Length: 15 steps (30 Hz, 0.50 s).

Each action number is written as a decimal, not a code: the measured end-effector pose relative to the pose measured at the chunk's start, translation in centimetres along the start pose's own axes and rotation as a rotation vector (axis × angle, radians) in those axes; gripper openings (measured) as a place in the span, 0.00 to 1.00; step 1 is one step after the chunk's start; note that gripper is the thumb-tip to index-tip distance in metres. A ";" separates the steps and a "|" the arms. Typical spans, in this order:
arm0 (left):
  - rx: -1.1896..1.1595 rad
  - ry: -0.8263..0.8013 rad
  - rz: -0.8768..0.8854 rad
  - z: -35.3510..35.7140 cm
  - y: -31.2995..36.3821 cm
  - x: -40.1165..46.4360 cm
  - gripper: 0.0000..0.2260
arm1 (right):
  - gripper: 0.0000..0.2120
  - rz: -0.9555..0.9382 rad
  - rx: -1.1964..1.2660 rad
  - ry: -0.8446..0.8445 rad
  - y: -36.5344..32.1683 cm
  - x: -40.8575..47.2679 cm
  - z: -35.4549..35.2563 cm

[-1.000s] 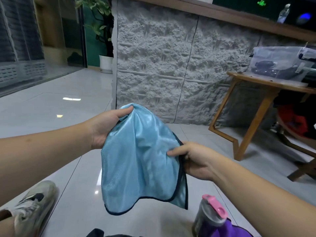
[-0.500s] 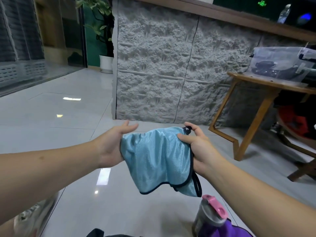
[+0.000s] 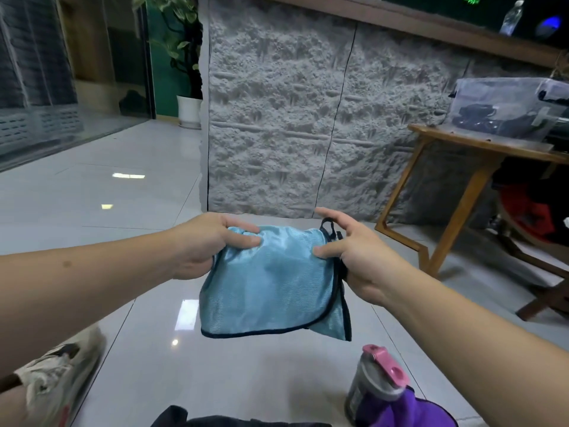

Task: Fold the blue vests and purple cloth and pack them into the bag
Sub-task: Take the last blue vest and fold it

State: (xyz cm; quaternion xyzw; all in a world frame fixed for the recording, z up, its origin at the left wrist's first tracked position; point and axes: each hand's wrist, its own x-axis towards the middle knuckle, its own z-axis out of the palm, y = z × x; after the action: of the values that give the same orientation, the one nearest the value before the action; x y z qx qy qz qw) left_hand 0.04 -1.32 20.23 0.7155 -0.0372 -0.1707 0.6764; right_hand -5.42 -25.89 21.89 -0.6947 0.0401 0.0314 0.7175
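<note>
Now both hands hold a folded blue vest (image 3: pixel 271 282) in the air.
Left hand (image 3: pixel 203 245) grips its top corner; right hand (image 3: pixel 354 257) pinches the dark-trimmed edge, other fingers spread.

Shiny blue mesh-cloth vest (image 3: pixel 271 288), glossy floor tiles (image 3: pixel 92 195), rough stone-textured wall (image 3: pixel 308 103).

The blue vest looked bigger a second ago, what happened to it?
Both hands folded the blue vest smaller and brought it lower. The left hand slid from its top corner to pinch the left edge; the right hand now pinches the right edge. The bottle, purple cloth and shoe stayed put.
</note>
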 end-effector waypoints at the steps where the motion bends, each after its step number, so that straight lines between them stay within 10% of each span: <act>1: 0.066 -0.059 -0.026 -0.3 0.1 0.0 0.21 | 0.33 0.004 -0.032 -0.013 0.0 -0.1 0.0; 15: 1.018 0.015 0.052 -0.8 0.4 0.0 0.11 | 0.08 0.072 -0.507 0.079 0.9 0.2 0.1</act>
State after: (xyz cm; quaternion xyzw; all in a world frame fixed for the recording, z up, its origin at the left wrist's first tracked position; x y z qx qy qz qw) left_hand 0.38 -0.59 20.68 0.9544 -0.1285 -0.1089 0.2465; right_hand -5.36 -25.78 20.94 -0.8513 0.0837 0.0385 0.5166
